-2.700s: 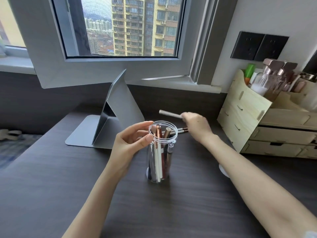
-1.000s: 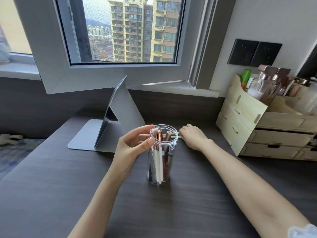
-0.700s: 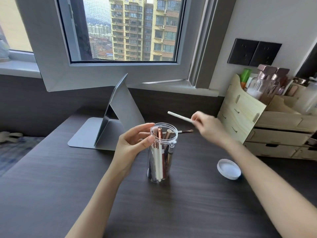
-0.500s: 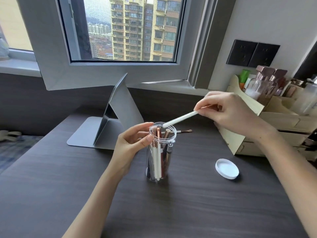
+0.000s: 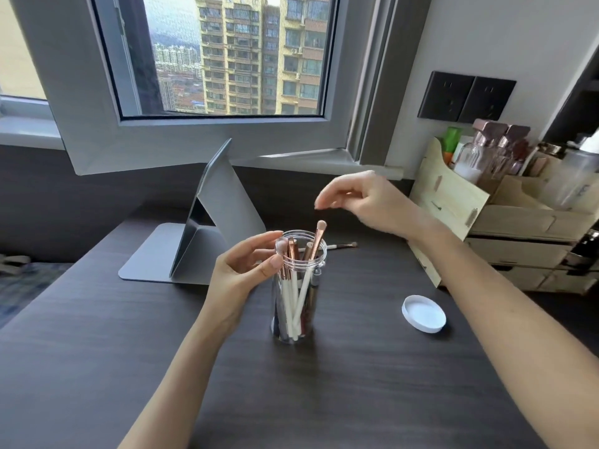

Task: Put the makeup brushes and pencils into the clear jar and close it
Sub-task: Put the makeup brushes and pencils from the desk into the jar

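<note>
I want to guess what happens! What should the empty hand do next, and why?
Probably the right hand should reach for the makeup brush lying on the desk behind the clear jar: that hand holds nothing, the left hand steadies the jar, and the white lid lies off to the side.

wooden organizer (image 5: 453, 202): cut by right edge | loose brush (image 5: 343, 245): handle hidden behind jar (image 5: 301, 266)

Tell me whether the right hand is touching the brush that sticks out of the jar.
Apart. The head view shows a clear gap between the right hand and the bristle tip of the brush in the jar.
</note>
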